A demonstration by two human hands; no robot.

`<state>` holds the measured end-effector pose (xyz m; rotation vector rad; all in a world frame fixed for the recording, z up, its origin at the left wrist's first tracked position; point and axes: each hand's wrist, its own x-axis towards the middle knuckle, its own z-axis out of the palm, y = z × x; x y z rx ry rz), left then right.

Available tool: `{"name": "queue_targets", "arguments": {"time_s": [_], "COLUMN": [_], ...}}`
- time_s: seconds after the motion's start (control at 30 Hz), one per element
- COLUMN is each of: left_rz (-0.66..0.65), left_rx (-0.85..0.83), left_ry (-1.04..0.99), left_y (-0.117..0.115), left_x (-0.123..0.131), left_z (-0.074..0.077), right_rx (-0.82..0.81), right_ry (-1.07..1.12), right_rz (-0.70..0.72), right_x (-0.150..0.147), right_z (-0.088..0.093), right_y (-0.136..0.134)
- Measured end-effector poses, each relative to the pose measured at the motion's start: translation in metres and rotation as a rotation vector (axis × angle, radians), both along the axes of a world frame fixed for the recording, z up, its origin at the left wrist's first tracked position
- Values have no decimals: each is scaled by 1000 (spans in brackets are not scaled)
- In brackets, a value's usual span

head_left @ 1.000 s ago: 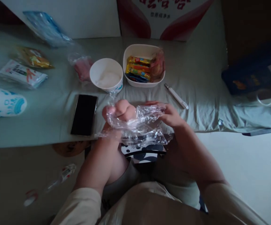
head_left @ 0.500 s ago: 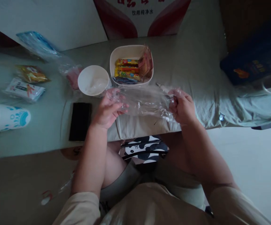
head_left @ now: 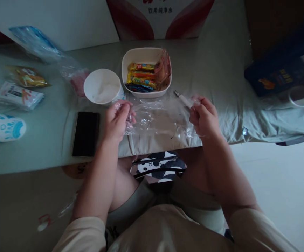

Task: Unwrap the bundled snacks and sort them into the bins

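Two hands (head_left: 117, 120) (head_left: 204, 117) hold clear plastic (head_left: 152, 117); the carton (head_left: 158, 24) reads "饮用纯净水".

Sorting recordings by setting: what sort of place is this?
Likely a home or dorm room: a smartphone, wrapped snacks in a white bowl and a purified-water carton.

Earlier-bunched plastic (head_left: 144, 118) now spread between left hand (head_left: 117, 120), right hand (head_left: 205, 117)
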<state>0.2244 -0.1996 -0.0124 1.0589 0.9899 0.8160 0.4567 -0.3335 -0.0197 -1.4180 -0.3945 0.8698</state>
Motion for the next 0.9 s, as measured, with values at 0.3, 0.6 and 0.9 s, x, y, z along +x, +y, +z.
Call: {"name": "queue_targets", "arguments": {"time_s": [0.3, 0.6, 0.9], "left_rz": [229, -162, -169], "left_rx": [127, 8, 136], "left_ry": [-42, -101, 50], "left_y": [11, 4, -5], "left_x": [-21, -30, -33], "left_z": [-7, -9, -4], "right_rx": [65, 165, 217], "right_ry": [-220, -233, -275], "right_rz": [-30, -40, -278], "right_x": [0, -7, 9], "right_z": [3, 13, 13], "right_y": [-10, -10, -20]}}
